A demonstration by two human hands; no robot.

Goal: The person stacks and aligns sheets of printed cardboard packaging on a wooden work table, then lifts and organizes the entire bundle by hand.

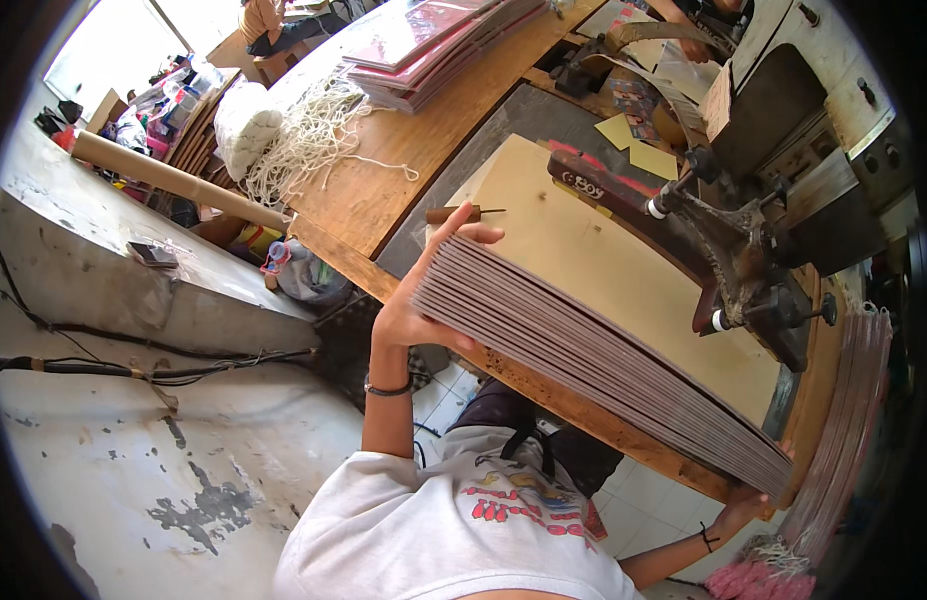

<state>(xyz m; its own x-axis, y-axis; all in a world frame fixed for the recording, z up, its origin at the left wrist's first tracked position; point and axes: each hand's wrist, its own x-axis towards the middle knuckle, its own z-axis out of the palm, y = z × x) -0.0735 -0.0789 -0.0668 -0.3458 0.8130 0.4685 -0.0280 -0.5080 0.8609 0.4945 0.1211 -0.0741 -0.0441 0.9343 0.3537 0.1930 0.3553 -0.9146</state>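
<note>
A long stack of thin greyish-pink boards (583,365) stretches across the front of the workbench, its layered edges toward me. My left hand (418,300) grips the left end, with the thumb low on the near side and the fingers reaching over the top. At the far right end my right hand (751,498) holds the lower corner; its fingers are partly hidden by the boards. An awl with a wooden handle (449,214) lies just beyond my left fingertips. Behind the stack is a flat tan board (543,200).
A dark red bar (623,215) joins a metal clamp with knobs (728,240) over the bench. White cords (313,130) and plastic-wrapped stacks (413,60) lie on the wooden table. A corded bundle (843,420) hangs at right. Other people sit or work farther back.
</note>
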